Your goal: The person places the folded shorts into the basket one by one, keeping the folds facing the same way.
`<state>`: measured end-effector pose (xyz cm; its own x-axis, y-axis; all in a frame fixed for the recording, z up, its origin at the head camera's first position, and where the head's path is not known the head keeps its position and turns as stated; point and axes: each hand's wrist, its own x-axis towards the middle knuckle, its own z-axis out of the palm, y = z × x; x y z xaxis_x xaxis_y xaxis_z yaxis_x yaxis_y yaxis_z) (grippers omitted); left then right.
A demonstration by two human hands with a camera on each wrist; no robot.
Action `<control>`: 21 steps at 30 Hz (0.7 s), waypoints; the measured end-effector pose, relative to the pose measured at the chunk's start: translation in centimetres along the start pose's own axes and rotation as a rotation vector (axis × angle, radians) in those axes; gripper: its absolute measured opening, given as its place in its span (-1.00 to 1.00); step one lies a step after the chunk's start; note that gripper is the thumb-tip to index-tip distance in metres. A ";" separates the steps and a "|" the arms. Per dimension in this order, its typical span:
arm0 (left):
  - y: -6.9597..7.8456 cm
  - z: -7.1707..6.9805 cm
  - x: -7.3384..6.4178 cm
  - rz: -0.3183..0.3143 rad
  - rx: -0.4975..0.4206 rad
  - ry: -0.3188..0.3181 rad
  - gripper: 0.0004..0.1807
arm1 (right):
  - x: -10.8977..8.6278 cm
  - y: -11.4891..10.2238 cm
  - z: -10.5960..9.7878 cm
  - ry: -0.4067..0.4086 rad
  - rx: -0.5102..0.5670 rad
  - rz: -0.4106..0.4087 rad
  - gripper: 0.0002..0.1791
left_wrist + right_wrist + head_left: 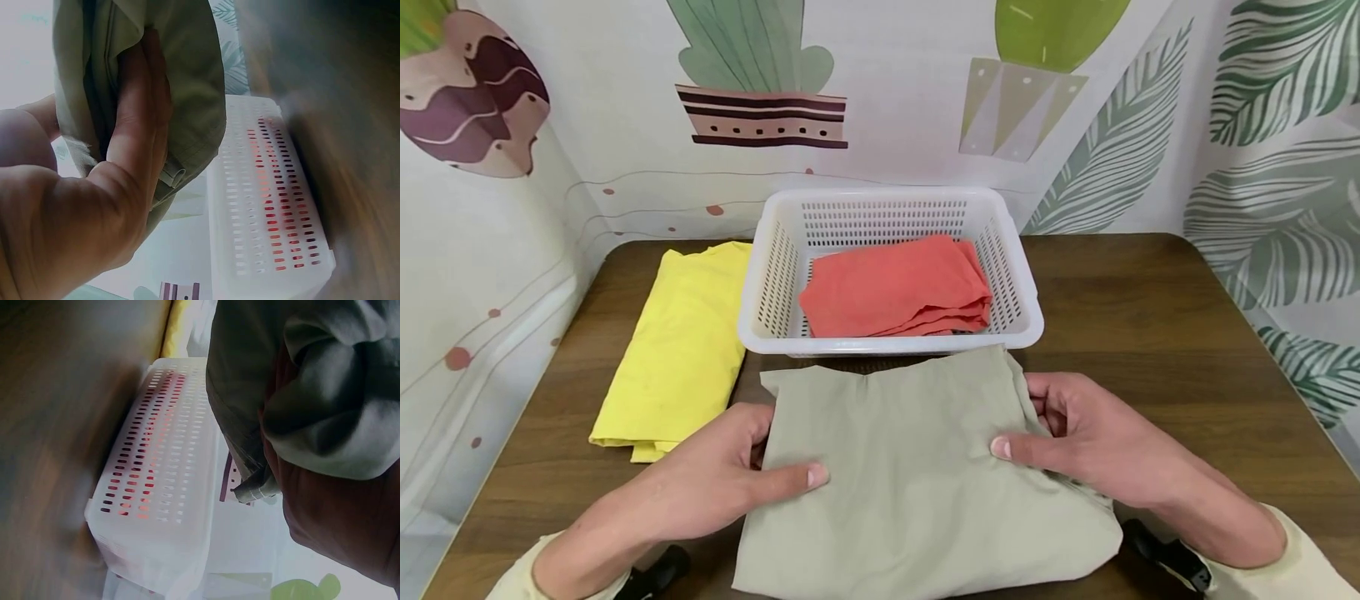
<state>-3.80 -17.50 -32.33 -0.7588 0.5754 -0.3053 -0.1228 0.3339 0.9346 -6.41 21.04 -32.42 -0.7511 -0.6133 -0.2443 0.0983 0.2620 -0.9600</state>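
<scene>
A folded grey-green cloth [910, 483] hangs between the two hands in front of the basket, its upper edge overlapping the basket's front in the head view. The left hand [722, 475] grips its left side, thumb on the near face and fingers behind. On the right side the right hand [1097, 442] grips it the same way. In the left wrist view, long fingers [137, 100] reach between layers of the cloth [194, 81], which has a stitched hem. Folds of cloth [337, 419] hide much of the right hand in the right wrist view.
A white perforated plastic basket [891, 343] stands at the back of the brown wooden table [1112, 317], with a folded red cloth [895, 287] inside. Left of it lies a folded yellow cloth [677, 350]. A patterned curtain [895, 158] rises behind the table.
</scene>
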 end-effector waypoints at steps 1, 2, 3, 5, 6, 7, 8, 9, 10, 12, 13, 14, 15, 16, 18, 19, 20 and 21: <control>0.1 0.0 0.0 0.002 0.004 0.006 -0.70 | 0.0 -0.1 0.0 0.004 0.000 0.001 -0.69; 0.3 -0.1 0.0 0.004 0.010 0.011 -0.70 | 0.0 -0.2 -0.1 0.006 0.003 0.002 -0.69; 0.4 -0.1 0.0 0.008 0.008 0.012 -0.70 | -0.1 -0.2 -0.1 0.009 0.002 0.001 -0.68; 0.6 -0.1 0.0 0.013 0.006 0.011 -0.70 | -0.1 -0.3 -0.2 0.013 0.004 0.004 -0.68; 0.7 -0.2 0.1 0.019 0.007 0.010 -0.71 | -0.1 -0.4 -0.2 0.018 -0.001 0.002 -0.68; 0.8 -0.2 0.1 0.024 0.007 0.009 -0.71 | 0.0 -0.4 -0.3 0.021 -0.001 0.004 -0.68; 0.8 -0.2 0.1 0.026 0.007 0.008 -0.71 | 0.0 -0.5 -0.3 0.022 -0.001 0.004 -0.68; 0.9 -0.3 0.1 0.030 0.008 0.007 -0.72 | 0.0 -0.5 -0.3 0.022 -0.001 0.003 -0.69; 1.0 -0.4 0.2 0.037 0.011 0.006 -0.73 | 0.0 -0.6 -0.4 0.024 -0.002 -0.001 -0.69; 1.2 -0.5 0.2 0.052 0.021 0.008 -0.75 | 0.0 -0.8 -0.5 0.030 -0.005 -0.001 -0.69; 1.3 -0.6 0.3 0.055 0.027 0.010 -0.76 | 0.1 -0.9 -0.6 0.034 -0.005 0.000 -0.69; 1.3 -0.7 0.3 0.060 0.033 0.011 -0.77 | 0.1 -1.0 -0.6 0.035 -0.005 -0.003 -0.70; 1.4 -0.8 0.4 0.071 0.038 0.012 -0.78 | 0.1 -1.2 -0.7 0.041 -0.009 -0.003 -0.70; 1.5 -0.9 0.5 0.079 0.045 0.014 -0.79 | 0.1 -1.3 -0.8 0.048 -0.012 -0.001 -0.69; 1.6 -1.0 0.6 0.089 0.048 0.015 -0.80 | 0.1 -1.5 -0.9 0.059 -0.016 0.005 -0.69; 1.7 -1.1 0.6 0.094 0.045 0.015 -0.81 | 0.1 -1.6 -1.0 0.064 -0.017 0.008 -0.69; 1.8 -1.1 0.7 0.100 0.042 0.016 -0.81 | 0.1 -1.7 -1.1 0.066 -0.014 0.010 -0.69; 1.9 -1.2 0.7 0.105 0.041 0.017 -0.81 | 0.1 -1.8 -1.1 0.071 -0.017 0.012 -0.69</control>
<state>-5.34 -17.36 -30.58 -0.7766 0.5965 -0.2028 -0.0160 0.3031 0.9528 -7.43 21.34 -30.60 -0.7942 -0.5559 -0.2454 0.0971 0.2825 -0.9543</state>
